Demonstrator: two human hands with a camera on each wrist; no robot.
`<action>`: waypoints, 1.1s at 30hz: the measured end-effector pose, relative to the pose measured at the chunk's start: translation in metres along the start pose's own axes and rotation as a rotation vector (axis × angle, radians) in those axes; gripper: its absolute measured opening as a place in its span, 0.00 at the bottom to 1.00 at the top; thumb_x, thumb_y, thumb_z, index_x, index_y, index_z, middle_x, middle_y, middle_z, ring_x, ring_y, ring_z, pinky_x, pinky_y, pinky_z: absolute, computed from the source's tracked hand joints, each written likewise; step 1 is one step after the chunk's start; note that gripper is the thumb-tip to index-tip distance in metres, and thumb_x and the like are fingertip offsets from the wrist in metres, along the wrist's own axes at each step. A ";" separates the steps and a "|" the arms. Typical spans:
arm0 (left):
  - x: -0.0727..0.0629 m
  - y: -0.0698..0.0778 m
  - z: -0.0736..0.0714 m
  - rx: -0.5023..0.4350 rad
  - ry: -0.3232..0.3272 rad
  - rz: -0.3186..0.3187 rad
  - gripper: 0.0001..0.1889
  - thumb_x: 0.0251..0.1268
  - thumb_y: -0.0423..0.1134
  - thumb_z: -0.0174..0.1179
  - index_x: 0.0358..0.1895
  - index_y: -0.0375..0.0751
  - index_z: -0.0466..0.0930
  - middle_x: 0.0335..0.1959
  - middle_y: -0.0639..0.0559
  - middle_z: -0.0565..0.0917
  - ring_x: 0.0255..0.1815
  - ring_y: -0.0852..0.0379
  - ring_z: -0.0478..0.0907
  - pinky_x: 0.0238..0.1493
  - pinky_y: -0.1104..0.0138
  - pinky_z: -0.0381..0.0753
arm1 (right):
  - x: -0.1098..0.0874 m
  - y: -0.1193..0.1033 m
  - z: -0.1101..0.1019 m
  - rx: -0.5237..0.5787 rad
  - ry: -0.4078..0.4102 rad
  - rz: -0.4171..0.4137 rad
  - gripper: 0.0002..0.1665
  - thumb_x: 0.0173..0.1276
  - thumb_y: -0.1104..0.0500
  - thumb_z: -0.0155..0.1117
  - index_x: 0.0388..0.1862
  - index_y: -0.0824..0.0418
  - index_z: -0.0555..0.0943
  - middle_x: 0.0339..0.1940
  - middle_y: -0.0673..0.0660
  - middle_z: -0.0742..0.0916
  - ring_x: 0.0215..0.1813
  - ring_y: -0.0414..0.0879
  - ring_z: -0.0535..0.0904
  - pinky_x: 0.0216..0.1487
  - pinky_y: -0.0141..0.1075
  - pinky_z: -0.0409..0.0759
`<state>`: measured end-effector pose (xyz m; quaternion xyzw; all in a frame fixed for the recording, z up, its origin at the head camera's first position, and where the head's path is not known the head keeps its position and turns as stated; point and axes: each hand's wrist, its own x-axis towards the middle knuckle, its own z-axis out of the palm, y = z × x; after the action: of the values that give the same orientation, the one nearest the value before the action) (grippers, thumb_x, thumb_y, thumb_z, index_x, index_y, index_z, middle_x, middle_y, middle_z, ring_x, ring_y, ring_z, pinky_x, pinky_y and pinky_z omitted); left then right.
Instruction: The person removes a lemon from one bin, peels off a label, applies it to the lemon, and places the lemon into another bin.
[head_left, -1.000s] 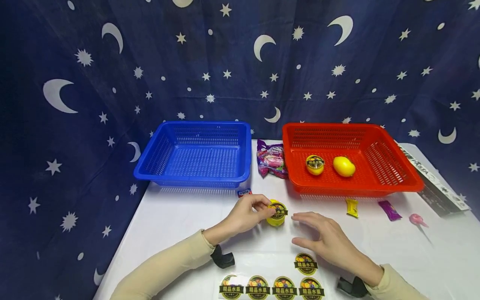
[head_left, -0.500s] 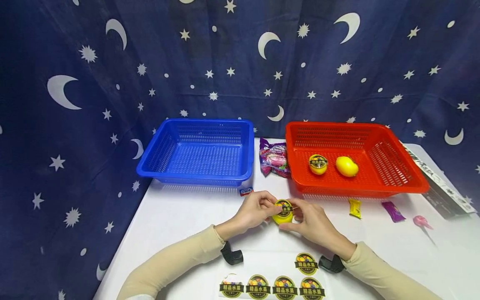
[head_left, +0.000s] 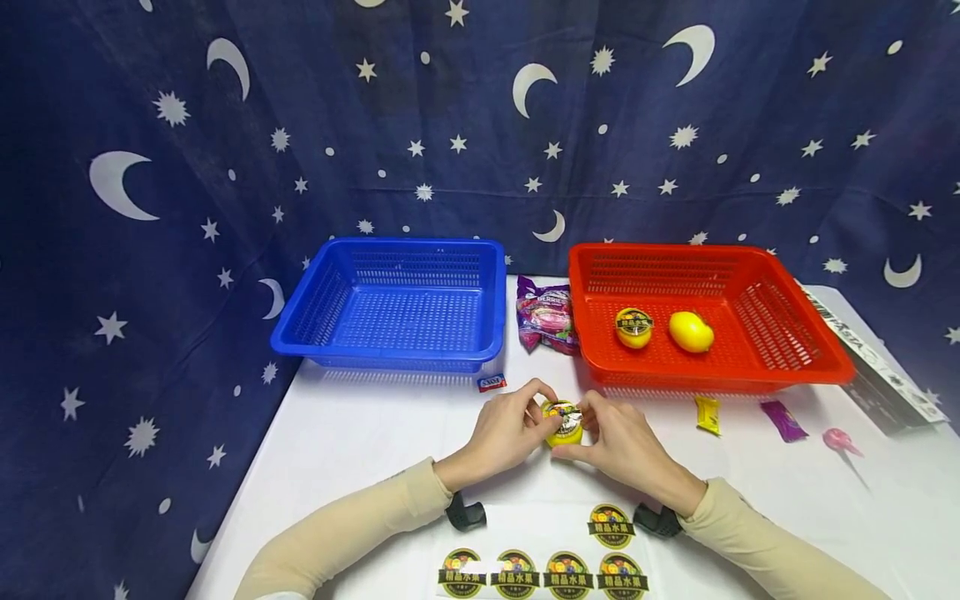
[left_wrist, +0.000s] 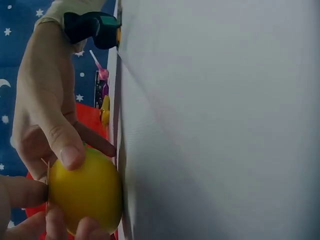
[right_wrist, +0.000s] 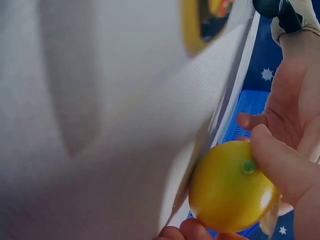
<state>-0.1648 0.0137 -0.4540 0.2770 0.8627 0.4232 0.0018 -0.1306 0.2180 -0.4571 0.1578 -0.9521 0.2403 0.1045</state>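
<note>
A round yellow fruit [head_left: 567, 439] is held between both hands over the white table, a glossy black-and-gold sticker [head_left: 567, 418] on its upper face. My left hand [head_left: 513, 429] grips it from the left, with the thumb on the sticker. From the other side my right hand [head_left: 626, 437] holds it between thumb and curled fingers. In the left wrist view the sticker's thin edge stands off the fruit [left_wrist: 87, 195] beside the thumb. A green stem nub shows on the fruit [right_wrist: 230, 190] in the right wrist view.
A sticker sheet [head_left: 525, 525] lies at the front. Behind stand a blue basket [head_left: 390, 364] and a red basket [head_left: 712, 385] with two yellow fruits, a purple candy bag [head_left: 545, 317] between them. Small wrapped candies [head_left: 707, 415], a pink lollipop [head_left: 838, 442] and a box [head_left: 877, 375] lie right.
My right hand has come in from the right and taken hold of the fruit beside my left hand. The sticker has tilted and now reflects light.
</note>
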 end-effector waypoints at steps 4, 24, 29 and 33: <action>-0.002 0.001 0.001 0.065 -0.009 0.026 0.09 0.69 0.46 0.66 0.48 0.52 0.80 0.23 0.62 0.87 0.17 0.77 0.70 0.23 0.77 0.66 | -0.001 0.000 -0.005 0.025 -0.037 0.024 0.37 0.44 0.37 0.86 0.43 0.57 0.81 0.27 0.48 0.88 0.28 0.36 0.80 0.37 0.34 0.74; -0.003 -0.002 -0.006 0.203 -0.012 0.061 0.16 0.69 0.53 0.66 0.57 0.58 0.87 0.56 0.61 0.88 0.40 0.60 0.89 0.23 0.76 0.66 | 0.005 0.013 -0.010 0.328 0.048 -0.042 0.14 0.58 0.59 0.81 0.43 0.61 0.92 0.44 0.60 0.93 0.43 0.51 0.92 0.35 0.26 0.86; 0.001 0.001 -0.007 0.198 -0.033 0.053 0.16 0.67 0.52 0.68 0.55 0.57 0.88 0.54 0.60 0.88 0.42 0.56 0.90 0.21 0.76 0.65 | 0.003 0.016 -0.012 0.364 0.007 0.004 0.11 0.57 0.61 0.81 0.39 0.62 0.92 0.45 0.61 0.93 0.44 0.53 0.92 0.37 0.29 0.87; 0.003 0.002 -0.009 0.213 -0.049 0.056 0.17 0.66 0.52 0.69 0.55 0.55 0.88 0.53 0.60 0.88 0.49 0.56 0.89 0.25 0.77 0.68 | 0.003 0.017 -0.012 0.358 -0.018 0.023 0.11 0.56 0.61 0.81 0.39 0.61 0.93 0.45 0.60 0.93 0.47 0.53 0.91 0.39 0.33 0.88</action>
<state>-0.1681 0.0098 -0.4462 0.3099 0.8943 0.3222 -0.0186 -0.1375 0.2377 -0.4529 0.1650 -0.8967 0.4057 0.0636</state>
